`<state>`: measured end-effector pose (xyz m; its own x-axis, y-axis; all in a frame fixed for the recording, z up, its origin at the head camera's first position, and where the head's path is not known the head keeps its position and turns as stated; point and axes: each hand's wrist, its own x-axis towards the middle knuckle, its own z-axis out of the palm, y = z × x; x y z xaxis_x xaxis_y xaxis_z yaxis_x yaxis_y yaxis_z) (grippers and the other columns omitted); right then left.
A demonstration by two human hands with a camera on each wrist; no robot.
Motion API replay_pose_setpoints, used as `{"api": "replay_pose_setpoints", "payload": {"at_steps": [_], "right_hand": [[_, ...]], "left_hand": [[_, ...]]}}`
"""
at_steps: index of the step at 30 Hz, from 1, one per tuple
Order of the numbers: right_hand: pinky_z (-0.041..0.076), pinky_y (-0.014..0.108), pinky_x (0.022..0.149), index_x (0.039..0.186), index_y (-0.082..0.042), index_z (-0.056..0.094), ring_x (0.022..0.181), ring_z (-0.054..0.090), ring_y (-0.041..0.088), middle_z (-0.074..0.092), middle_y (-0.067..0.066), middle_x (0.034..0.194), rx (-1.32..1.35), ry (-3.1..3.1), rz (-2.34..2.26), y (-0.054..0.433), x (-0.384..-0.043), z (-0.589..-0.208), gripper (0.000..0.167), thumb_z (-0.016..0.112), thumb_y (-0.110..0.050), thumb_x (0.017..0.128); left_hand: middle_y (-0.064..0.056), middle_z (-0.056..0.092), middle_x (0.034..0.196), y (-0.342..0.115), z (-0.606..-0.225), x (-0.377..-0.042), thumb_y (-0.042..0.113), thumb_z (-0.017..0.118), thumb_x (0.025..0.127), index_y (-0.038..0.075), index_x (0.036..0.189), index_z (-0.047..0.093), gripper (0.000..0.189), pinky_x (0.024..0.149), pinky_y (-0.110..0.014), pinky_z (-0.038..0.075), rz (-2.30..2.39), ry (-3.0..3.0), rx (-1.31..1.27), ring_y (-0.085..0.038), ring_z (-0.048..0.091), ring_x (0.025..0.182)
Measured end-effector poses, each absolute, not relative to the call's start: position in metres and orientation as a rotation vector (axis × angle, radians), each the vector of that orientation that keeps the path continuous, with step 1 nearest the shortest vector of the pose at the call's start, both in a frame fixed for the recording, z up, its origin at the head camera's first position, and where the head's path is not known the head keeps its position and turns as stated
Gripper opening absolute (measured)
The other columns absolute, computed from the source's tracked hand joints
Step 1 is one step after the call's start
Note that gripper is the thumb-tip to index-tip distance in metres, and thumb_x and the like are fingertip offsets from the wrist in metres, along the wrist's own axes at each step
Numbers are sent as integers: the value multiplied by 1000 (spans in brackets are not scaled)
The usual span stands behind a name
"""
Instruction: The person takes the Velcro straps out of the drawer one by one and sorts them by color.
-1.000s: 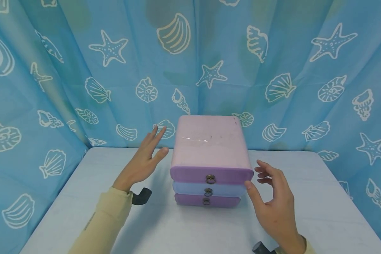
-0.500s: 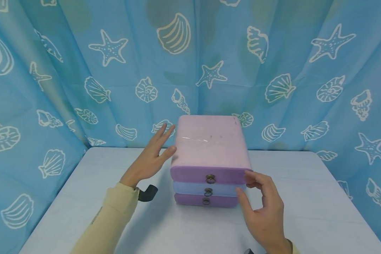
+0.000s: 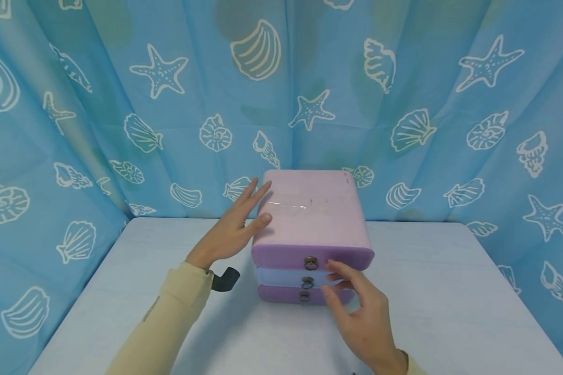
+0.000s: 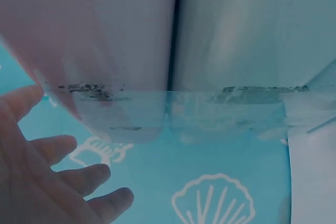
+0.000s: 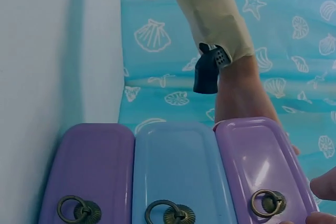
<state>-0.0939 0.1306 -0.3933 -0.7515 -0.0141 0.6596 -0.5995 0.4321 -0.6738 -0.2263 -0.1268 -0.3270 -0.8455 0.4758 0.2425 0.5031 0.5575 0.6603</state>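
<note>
A small three-drawer box with a pink top (image 3: 314,224) stands on the table. Its top drawer (image 3: 281,257) is purple, the middle drawer (image 3: 277,277) light blue, the bottom drawer (image 3: 281,294) purple. Each front carries a bronze ring pull (image 3: 311,263). My left hand (image 3: 230,232) is at the box's left side, fingers straight and spread. In the left wrist view its fingertips come close to the pink side wall (image 4: 115,24). My right hand (image 3: 363,317) is before the drawer fronts, fingers loosely bent and holding nothing, fingertips just right of the top ring pull.
A pale cloth covers the table (image 3: 450,291). Behind it hangs a blue curtain (image 3: 338,146) printed with shells and starfish. Clear tape (image 4: 226,108) runs across the box's side. A black wrist-worn device (image 3: 226,279) sticks out from the left sleeve.
My right hand has moved left from beside the box to the front of the drawers. The left hand has shifted right, up to the box's side. The box has stayed put.
</note>
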Motion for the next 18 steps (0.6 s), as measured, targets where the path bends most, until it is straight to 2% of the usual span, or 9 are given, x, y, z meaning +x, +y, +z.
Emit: {"api": "replay_pose_setpoints", "payload": {"at_steps": [5,10,18], "right_hand": [[53,20,82,129,-4,63,97,66,17,70,6,114,510,-2131,1318,128,-96,-396,42,73,1,89],[53,21,80,128,-4,64,97,67,18,70,5,113,522,-2142,1343,124,-98,-399,41,74,0,89],[57,28,75,127,-5,64,94,67,21,70,3,115,591,-2069,1431,117,-100,-403,42,74,4,87]], "left_hand": [[10,-3,168,-123,-325,-228,81,33,92,43,160,14,81,112,-72,15,-1160,-2750,-881,-32,6,154],[10,-3,168,-121,-325,-231,80,35,92,43,160,16,80,114,-69,14,-1146,-2758,-890,-30,5,154],[5,0,169,-118,-327,-232,77,37,93,35,160,24,80,115,-67,16,-1123,-2753,-935,-27,3,154]]}}
